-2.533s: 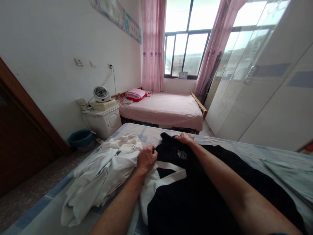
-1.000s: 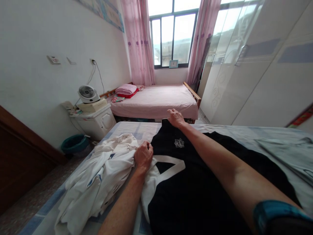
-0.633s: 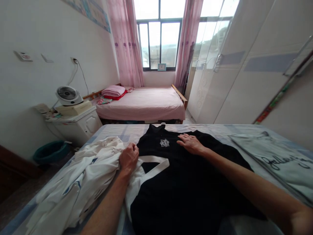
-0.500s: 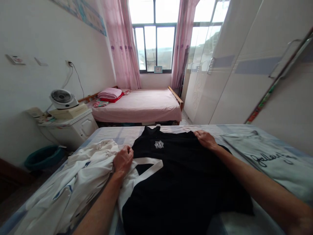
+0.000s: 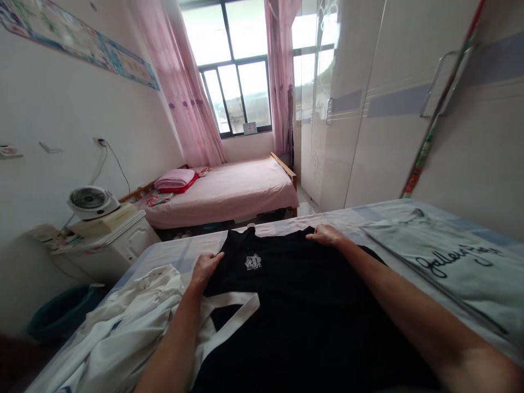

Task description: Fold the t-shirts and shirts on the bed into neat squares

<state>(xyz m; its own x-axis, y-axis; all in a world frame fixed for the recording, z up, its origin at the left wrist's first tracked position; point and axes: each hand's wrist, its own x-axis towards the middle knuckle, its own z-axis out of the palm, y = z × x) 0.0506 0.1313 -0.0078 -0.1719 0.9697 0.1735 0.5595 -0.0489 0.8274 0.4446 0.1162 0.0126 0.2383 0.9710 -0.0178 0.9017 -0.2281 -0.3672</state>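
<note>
A black T-shirt (image 5: pixel 286 305) with a small white printed emblem lies spread on the nearer bed, its neckline toward the far edge. My left hand (image 5: pixel 206 268) is closed on its left edge near the shoulder, thumb and fingers pinched together. On the far right edge of the neckline, my right hand (image 5: pixel 325 234) pinches the black cloth. A white band (image 5: pixel 237 316) forms a loop across the shirt's left side. White crumpled clothes (image 5: pixel 126 322) lie beside my left forearm. To the right of my right arm rests a pale green shirt (image 5: pixel 442 251) with dark lettering, laid flat.
The nearer bed has a blue-and-white checked sheet (image 5: pixel 344 221). Beyond it stands a pink-covered bed (image 5: pixel 233 188) with folded bedding (image 5: pixel 175 179). A fan (image 5: pixel 93 202) sits on a cabinet (image 5: pixel 126 237) at left, above a teal bin (image 5: pixel 61 314). White wardrobes (image 5: pixel 380 153) line the right.
My head view has tilted and shifted. Both hands keep hold of the black T-shirt's edges; the left now sits clear of the white clothes, and the cloth looks more drawn out.
</note>
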